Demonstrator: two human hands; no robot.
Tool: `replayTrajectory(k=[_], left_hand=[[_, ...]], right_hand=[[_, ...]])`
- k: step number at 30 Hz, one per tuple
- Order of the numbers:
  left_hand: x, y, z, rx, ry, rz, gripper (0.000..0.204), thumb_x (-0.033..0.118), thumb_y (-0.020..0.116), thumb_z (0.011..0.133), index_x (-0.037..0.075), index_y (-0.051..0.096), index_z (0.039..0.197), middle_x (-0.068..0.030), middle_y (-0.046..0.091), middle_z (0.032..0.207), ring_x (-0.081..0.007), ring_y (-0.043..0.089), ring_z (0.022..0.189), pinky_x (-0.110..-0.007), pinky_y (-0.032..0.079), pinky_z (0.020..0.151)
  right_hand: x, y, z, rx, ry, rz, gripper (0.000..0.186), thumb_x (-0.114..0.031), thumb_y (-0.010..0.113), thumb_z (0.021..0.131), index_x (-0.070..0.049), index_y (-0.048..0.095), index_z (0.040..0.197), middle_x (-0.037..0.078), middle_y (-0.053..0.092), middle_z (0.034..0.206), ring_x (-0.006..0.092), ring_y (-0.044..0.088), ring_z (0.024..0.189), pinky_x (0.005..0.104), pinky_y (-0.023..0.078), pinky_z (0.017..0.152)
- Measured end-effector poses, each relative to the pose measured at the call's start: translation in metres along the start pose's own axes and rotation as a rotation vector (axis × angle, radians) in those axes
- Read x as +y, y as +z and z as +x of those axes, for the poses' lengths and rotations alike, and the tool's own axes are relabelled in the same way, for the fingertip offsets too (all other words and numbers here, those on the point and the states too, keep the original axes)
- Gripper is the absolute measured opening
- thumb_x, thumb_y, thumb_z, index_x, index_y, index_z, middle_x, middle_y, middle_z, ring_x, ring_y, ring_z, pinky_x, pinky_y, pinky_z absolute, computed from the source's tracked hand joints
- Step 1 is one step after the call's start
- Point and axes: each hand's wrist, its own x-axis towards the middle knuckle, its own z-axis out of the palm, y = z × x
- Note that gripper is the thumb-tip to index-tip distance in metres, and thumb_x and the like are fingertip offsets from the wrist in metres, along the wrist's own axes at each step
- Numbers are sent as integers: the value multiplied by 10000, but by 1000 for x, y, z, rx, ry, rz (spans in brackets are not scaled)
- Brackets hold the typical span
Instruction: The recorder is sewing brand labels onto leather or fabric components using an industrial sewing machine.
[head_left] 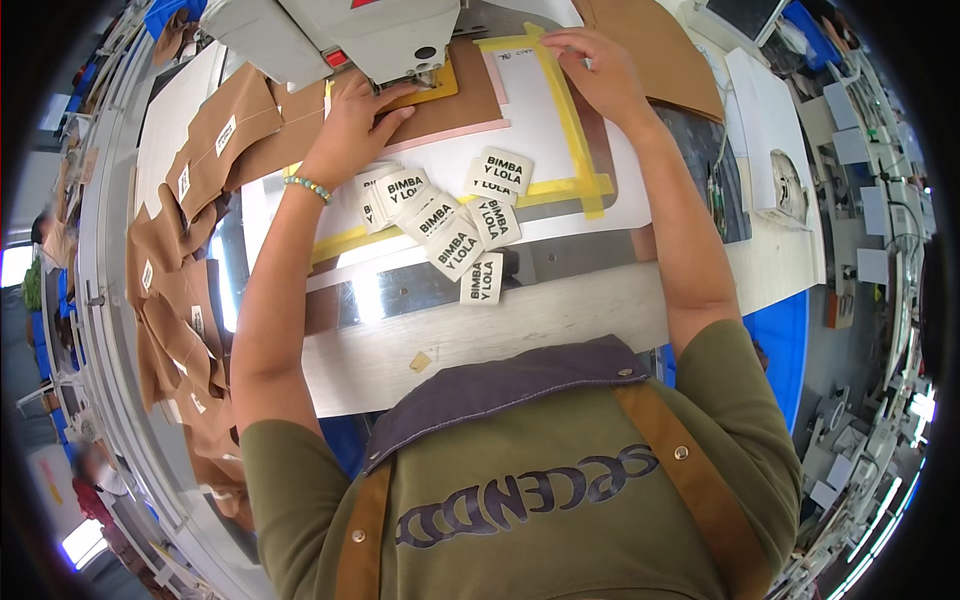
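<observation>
Flat brown panel (465,112) lies beneath the white sewing machine (345,35), the left hand (357,115) spread over its edge. The right hand (598,75), loosely open, is beside yellow tape (570,120).

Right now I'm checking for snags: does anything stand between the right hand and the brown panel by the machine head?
Nothing visible stands between them: only flat white sheet, yellow tape and a pink edging strip separate the right hand from the brown panel.

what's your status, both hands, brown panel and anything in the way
Left hand over brown panel, close to sewing machine. Right hand open at yellow tape. Loose white labels in front, clear of sewing machine.
</observation>
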Motion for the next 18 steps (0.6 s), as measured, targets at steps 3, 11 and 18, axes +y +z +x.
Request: replayTrajectory(k=[3,11,18], left_hand=[[-7,0,-8,20,-107,-145,417,272,778,989,64,755,1350,-197,686,1335,-383,579,1292,-485,445,1142],[-54,-30,-37,-37,-23,-3,716,319,863,898,110,629,1542,-102,542,1641,-333,425,1570,-480,341,1290],[-62,-35,-47,-102,-58,-63,767,409,890,860,196,640,1553,-6,499,1701,-310,303,1642,-555,232,1330]], right_hand=[[-11,4,-4,-69,-104,-22,253,-194,677,1051,-95,783,1258,58,749,1344,232,710,1167,360,561,1027],[-40,31,-13,-323,-321,-281,391,-360,739,1010,-133,775,1326,37,705,1457,281,622,1357,430,516,1137],[-54,29,-13,-416,-335,-453,450,-405,710,1028,-93,757,1348,54,672,1516,295,608,1386,435,517,1135]])
